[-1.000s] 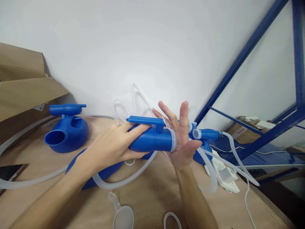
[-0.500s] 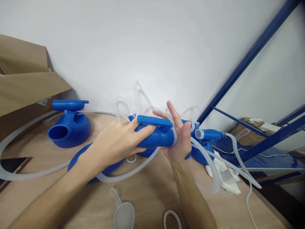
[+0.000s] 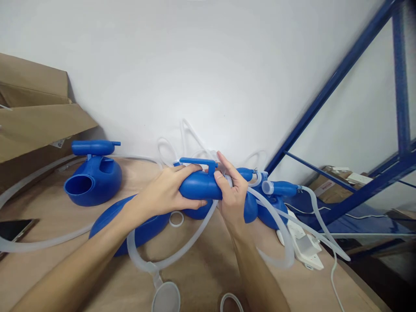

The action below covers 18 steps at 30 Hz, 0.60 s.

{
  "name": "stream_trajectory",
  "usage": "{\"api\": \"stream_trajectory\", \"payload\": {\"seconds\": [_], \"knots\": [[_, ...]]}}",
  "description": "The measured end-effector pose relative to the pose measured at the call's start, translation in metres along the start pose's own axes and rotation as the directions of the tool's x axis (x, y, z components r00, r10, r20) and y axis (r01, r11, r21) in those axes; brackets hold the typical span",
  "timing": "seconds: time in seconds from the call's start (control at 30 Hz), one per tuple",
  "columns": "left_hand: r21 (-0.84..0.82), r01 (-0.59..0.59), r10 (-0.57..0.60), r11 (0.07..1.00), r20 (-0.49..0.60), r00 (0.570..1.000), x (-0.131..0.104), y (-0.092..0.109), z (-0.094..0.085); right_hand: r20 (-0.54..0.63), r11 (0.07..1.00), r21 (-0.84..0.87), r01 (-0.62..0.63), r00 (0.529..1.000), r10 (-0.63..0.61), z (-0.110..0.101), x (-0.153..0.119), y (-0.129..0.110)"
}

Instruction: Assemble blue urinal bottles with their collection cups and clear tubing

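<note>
A blue bottle-like piece with a flat bar handle (image 3: 199, 186) is held level above the table. My left hand (image 3: 167, 188) is wrapped round its left part, thumb below and fingers over the top. At its right end, my right hand (image 3: 232, 193) grips the pale rim with thumb and fingers. Below my left forearm lies a large blue container (image 3: 146, 229), partly covered by the arm. A translucent cap with a strap (image 3: 166, 297) lies near the front edge of the view, and a white ring (image 3: 176, 219) rests behind it.
A blue container with a wide mouth (image 3: 107, 182) stands at left, by an open cardboard box (image 3: 39, 130) and a phone (image 3: 14, 229). More blue containers (image 3: 273, 212), looping clear tubes (image 3: 287, 247) and a white power strip (image 3: 307, 247) lie right, beside a blue metal frame (image 3: 325, 95).
My right hand has gone from spread fingers against the piece's end to a grip round its rim. The piece has shifted slightly left, and its handle has turned.
</note>
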<state>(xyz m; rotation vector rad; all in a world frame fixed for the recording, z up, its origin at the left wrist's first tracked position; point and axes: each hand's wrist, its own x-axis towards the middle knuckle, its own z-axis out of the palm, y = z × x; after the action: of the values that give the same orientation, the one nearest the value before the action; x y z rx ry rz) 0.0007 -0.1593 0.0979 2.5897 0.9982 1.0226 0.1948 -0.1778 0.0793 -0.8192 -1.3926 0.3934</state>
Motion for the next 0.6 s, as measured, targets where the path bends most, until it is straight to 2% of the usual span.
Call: {"api": "stream_trajectory", "payload": {"seconds": [0.1, 0.23, 0.37, 0.5, 0.6], "knots": [[-0.092, 0.061, -0.062, 0.994, -0.009, 0.998, 0.002, 0.001, 0.007, -0.003, 0.998, -0.043, 0.044, 0.999, -0.044, -0.002, 0.001, 0.001], [-0.147, 0.162, -0.162, 0.976, 0.014, 0.987, 0.002, 0.007, 0.008, -0.014, 0.991, -0.009, 0.137, 0.990, -0.137, -0.002, 0.002, 0.003], [-0.195, 0.237, -0.231, 0.952, 0.051, 0.972, 0.003, 0.006, 0.010, 0.000, 0.986, 0.020, 0.164, 0.986, -0.164, -0.002, 0.004, 0.015], [-0.187, 0.235, -0.231, 0.954, 0.041, 0.972, 0.006, -0.003, 0.020, 0.028, 0.975, 0.075, 0.208, 0.977, -0.210, -0.006, 0.010, 0.034], [-0.137, 0.205, -0.207, 0.969, -0.001, 0.978, 0.007, -0.006, 0.023, 0.096, 0.982, 0.048, 0.181, 0.978, -0.184, -0.009, 0.014, 0.036]]}}
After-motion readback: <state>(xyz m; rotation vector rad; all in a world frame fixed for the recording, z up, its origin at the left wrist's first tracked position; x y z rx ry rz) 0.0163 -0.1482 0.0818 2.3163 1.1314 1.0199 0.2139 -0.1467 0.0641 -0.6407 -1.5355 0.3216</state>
